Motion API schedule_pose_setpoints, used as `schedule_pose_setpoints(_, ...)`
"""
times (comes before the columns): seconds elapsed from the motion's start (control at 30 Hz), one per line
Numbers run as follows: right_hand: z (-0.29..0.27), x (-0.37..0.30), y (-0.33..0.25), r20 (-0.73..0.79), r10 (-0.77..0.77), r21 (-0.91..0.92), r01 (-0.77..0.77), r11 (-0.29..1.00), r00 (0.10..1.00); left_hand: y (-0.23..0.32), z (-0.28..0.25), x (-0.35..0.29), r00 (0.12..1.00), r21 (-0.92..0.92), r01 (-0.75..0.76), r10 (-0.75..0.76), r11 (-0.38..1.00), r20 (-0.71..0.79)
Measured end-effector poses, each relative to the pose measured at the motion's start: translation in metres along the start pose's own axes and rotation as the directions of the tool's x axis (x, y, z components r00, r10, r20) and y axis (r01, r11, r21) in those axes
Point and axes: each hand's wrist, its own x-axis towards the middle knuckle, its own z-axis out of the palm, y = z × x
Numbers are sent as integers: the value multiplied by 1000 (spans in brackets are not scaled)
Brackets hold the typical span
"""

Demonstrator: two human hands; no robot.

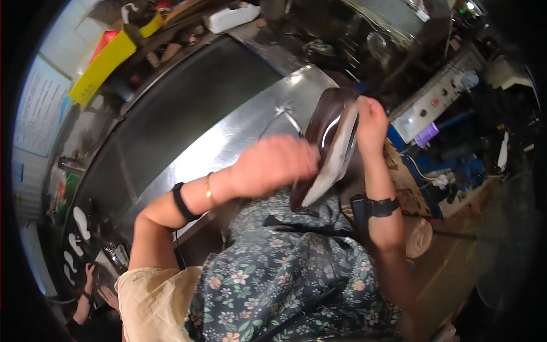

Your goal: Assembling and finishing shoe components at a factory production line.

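A glossy dark brown shoe (326,122) with a pale underside is held up on a slant over my lap. My right hand (372,122) is closed at its upper end, the fingers pinching the rim. Close against the lower side of the shoe is my left hand (273,162), blurred by motion. It looks curled, but its fingertips are smeared and partly hidden, so whether it grips the shoe is unclear. Behind my left hand, a thin bent metal piece (288,117) shows at the shiny metal tabletop (213,137).
A dark belt (194,85) runs beyond the metal top. Several white sole-shaped pieces (81,222) lie at the left, near another person's hands (108,296). At the right stands a control panel (436,100) with knobs. A yellow box (102,68) is at the far left.
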Motion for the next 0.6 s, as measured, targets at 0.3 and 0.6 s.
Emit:
schedule_pose_setpoints(0.3, -26, -83, -31, 444, -231, -500, 453, 738, 866, -44, 146, 60, 428, -830, 6, -749, -557, 506)
schedule_pose_setpoints(0.6, -42, -46, -64, 699, 66, -438, 354, 826, 712, -30, 137, 82, 307, -770, 228, -706, -596, 638)
